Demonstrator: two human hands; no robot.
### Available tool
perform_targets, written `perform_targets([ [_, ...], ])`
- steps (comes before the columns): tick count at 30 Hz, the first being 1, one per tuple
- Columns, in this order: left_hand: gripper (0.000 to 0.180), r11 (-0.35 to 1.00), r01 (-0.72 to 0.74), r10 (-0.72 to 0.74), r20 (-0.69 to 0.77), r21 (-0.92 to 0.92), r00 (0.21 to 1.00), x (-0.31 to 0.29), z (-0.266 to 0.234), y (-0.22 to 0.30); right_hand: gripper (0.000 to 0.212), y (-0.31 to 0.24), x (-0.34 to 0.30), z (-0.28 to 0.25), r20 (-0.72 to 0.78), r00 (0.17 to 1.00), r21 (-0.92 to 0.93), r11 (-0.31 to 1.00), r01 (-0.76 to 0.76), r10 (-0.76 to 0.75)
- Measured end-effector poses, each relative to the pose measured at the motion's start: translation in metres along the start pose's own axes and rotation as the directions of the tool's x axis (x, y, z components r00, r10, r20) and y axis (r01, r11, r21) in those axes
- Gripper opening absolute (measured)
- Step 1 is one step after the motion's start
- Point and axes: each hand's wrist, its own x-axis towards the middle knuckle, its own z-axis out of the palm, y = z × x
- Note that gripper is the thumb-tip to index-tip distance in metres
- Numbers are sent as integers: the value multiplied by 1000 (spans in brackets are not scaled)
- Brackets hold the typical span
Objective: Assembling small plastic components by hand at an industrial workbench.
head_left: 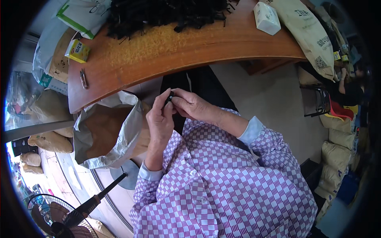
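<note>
My left hand (160,117) and my right hand (195,105) meet in front of my body, just off the near edge of the wooden table (158,49). Both pinch a small black piece (170,96) between thumbs and fingertips. Most of that piece is covered by the fingers, so its exact kind cannot be made out. A big heap of black pieces with thin ends (166,15) lies at the far side of the table. Thread snips (83,79) rest near the table's left end.
Below the table's left part stands an open sack (133,115). A yellow box (78,50) and a white tissue pack (267,19) sit on the table. A fan (55,216) stands at lower left. Filled sacks (333,154) line the right, where another person (351,87) is.
</note>
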Motion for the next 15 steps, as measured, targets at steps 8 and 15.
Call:
perform_targets([
  [8,29,892,258,-148,-300,372,942,7,-187,-47,31,-75,46,-96,-79,797,-946,298,129,-599],
  [15,38,533,98,57,-151,841,987,20,-181,-31,30,-91,90,-151,-23,692,-992,-70,-105,-721],
])
